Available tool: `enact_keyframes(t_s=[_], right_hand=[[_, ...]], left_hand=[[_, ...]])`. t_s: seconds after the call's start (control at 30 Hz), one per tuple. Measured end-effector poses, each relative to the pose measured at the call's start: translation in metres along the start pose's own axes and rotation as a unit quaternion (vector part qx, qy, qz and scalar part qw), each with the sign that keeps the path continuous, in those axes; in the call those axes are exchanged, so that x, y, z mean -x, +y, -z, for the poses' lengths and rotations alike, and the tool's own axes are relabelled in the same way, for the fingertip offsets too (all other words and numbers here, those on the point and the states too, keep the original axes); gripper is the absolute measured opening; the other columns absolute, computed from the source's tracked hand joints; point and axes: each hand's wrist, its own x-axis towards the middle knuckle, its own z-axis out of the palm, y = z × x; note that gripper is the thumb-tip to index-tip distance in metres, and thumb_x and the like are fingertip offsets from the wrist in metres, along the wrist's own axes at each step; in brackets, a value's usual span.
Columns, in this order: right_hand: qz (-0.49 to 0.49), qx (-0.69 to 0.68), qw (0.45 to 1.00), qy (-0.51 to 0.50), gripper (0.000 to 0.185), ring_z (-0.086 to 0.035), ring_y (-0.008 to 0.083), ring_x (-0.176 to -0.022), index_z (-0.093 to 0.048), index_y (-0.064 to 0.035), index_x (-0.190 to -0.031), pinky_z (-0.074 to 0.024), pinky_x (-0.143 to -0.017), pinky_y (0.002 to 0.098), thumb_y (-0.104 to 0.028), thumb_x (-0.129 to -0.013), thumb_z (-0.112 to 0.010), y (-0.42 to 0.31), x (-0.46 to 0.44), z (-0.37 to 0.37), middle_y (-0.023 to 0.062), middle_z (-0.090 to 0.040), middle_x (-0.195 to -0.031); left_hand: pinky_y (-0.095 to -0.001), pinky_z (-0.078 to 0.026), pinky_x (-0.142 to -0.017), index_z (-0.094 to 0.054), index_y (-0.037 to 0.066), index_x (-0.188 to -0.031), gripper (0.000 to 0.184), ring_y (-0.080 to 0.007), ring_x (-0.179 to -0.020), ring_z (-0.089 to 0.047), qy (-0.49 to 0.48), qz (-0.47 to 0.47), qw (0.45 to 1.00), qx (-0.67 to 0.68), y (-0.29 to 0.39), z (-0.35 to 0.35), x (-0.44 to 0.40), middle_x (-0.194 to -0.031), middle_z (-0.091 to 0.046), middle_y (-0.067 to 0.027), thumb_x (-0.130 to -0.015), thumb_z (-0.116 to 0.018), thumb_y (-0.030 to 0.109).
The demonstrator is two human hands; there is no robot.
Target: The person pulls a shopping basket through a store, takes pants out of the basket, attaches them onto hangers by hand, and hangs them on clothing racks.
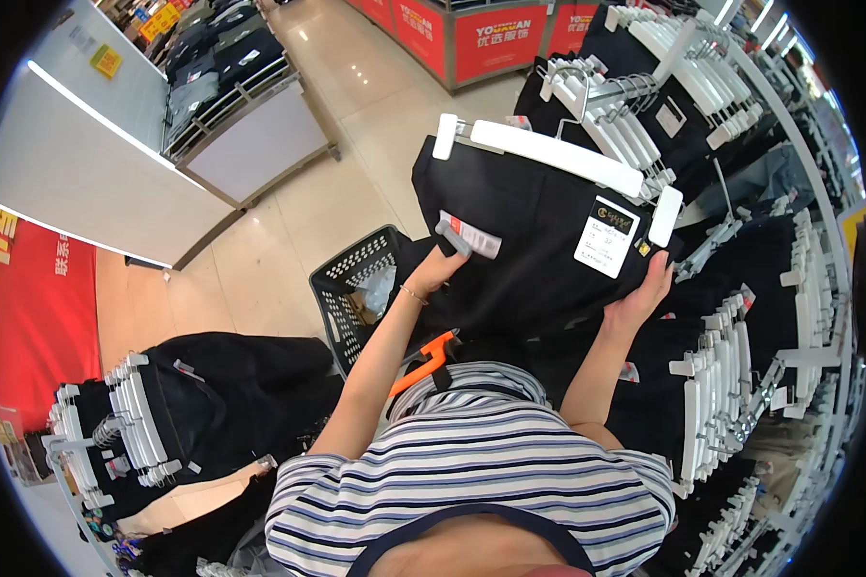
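Note:
In front of me a black garment, apparently trousers [520, 212], hangs from a white clip hanger [558, 154]. A white paper tag [603, 236] lies on its right part. My left hand [435, 271] is closed at the garment's left side, on a small grey plastic piece [454, 238] beside a red-and-white label [479, 237]. Whether these fingers also pinch cloth is hidden. My right hand [642, 296] grips the garment's right edge below the hanger clip, thumb and fingers pressed together. An orange-handled item [431, 362] sits at my waist, its kind unclear.
A black basket [329, 306] holding a clear plastic bag stands beyond my left forearm. Racks with white hangers [717, 394] crowd the right, and more black clothes [231, 394] hang at lower left. Behind are a display table [260, 144] and red-panelled stands [481, 48].

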Motion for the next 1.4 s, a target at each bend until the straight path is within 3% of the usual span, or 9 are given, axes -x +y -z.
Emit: enact_keyframes(t_s=[0.23,0.43,0.5,0.53,0.8,1.03,1.1,1.23,1.4], right_hand=[[0.049,0.04,0.993,-0.097,0.041,-0.056,0.0184,-0.092,-0.042,0.0075,-0.114,-0.0445,-0.08,0.0283,-0.025,-0.09,-0.046,0.002,-0.02,-0.018,0.0139,-0.054,-0.104],[-0.156,0.011,0.967,-0.201,0.054,-0.054,0.0161,-0.093,-0.036,0.0052,-0.123,-0.043,-0.081,0.0285,-0.034,-0.088,-0.05,0.063,-0.02,-0.058,0.0121,-0.051,-0.111],[-0.142,0.234,0.905,-0.327,0.064,-0.051,0.0169,-0.093,-0.034,0.0074,-0.123,-0.0411,-0.082,0.0284,-0.034,-0.082,-0.06,0.103,-0.013,-0.07,0.0151,-0.05,-0.112],[-0.152,0.235,0.883,-0.377,0.037,-0.05,0.0104,-0.081,-0.048,0.002,-0.102,-0.0422,-0.071,0.0242,-0.026,-0.082,-0.061,0.101,0.003,-0.091,0.0053,-0.054,-0.093],[-0.385,0.066,0.816,-0.425,0.036,-0.053,0.0181,-0.095,-0.042,0.0038,-0.115,-0.0436,-0.081,0.0293,-0.006,-0.082,-0.054,0.269,0.093,-0.074,0.0129,-0.053,-0.109],[-0.551,0.132,0.719,-0.402,0.036,-0.058,0.0151,-0.083,-0.041,0.0002,-0.118,-0.0437,-0.07,0.0238,-0.005,-0.084,-0.048,0.246,0.08,0.03,0.0126,-0.059,-0.102],[-0.448,0.227,0.798,-0.333,0.033,-0.059,0.0134,-0.075,-0.042,-0.0006,-0.117,-0.0427,-0.067,0.0217,-0.007,-0.085,-0.046,0.238,0.066,0.073,0.0098,-0.061,-0.095],[-0.083,0.302,0.943,-0.113,0.035,-0.055,0.0167,-0.085,-0.042,-0.0006,-0.116,-0.0447,-0.073,0.0272,-0.01,-0.084,-0.054,0.21,0.014,0.134,0.0105,-0.053,-0.099],[0.1,0.444,0.887,-0.072,0.052,-0.043,0.0237,-0.106,-0.033,0.0028,-0.123,-0.0363,-0.092,0.0351,-0.013,-0.082,-0.06,0.125,-0.041,0.106,0.0164,-0.039,-0.115]], left_hand=[[-0.0272,-0.038,-0.088,-0.05,0.001,-0.114,0.041,-0.0124,-0.102,-0.046,0.129,-0.101,0.986,-0.031,0.107,0.028,0.034,-0.109,-0.053,-0.0023,-0.076,-0.064,0.01],[-0.0278,-0.037,-0.09,-0.045,-0.003,-0.118,0.043,-0.0158,-0.104,-0.049,0.369,-0.28,0.885,-0.051,0.161,0.073,0.09,-0.113,-0.053,-0.0079,-0.079,-0.061,0.008],[-0.0266,-0.039,-0.086,-0.051,-0.004,-0.11,0.032,-0.0152,-0.098,-0.052,0.447,-0.294,0.837,-0.112,0.164,0.085,0.106,-0.107,-0.057,-0.0082,-0.083,-0.057,0.011],[-0.0262,-0.041,-0.082,-0.053,-0.005,-0.106,0.029,-0.0143,-0.094,-0.053,0.476,-0.272,0.827,-0.123,0.163,0.089,0.114,-0.102,-0.059,-0.0083,-0.084,-0.057,0.013],[-0.0304,-0.045,-0.072,-0.059,-0.004,-0.09,0.019,-0.0215,-0.079,-0.061,0.546,-0.043,0.776,-0.314,0.08,0.155,0.169,-0.084,-0.064,-0.015,-0.08,-0.058,0.012],[-0.0314,-0.044,-0.077,-0.057,-0.005,-0.1,0.027,-0.0253,-0.086,-0.06,0.421,0.244,0.829,-0.277,-0.048,0.201,0.187,-0.092,-0.063,-0.0161,-0.074,-0.051,-0.001],[-0.0293,-0.045,-0.074,-0.058,-0.004,-0.099,0.028,-0.0236,-0.083,-0.06,0.371,0.162,0.869,-0.286,-0.17,0.251,0.2,-0.091,-0.063,-0.0141,-0.073,-0.049,-0.002],[-0.0293,-0.047,-0.06,-0.06,0.005,-0.098,0.027,-0.0185,-0.072,-0.06,0.369,0.351,0.832,-0.22,-0.207,0.215,0.186,-0.086,-0.062,-0.0078,-0.074,-0.049,0.001],[-0.0304,-0.042,-0.06,-0.05,0.011,-0.111,0.034,-0.017,-0.077,-0.059,0.2,0.444,0.862,-0.142,-0.178,0.151,0.137,-0.099,-0.059,-0.0064,-0.077,-0.048,0.007]])
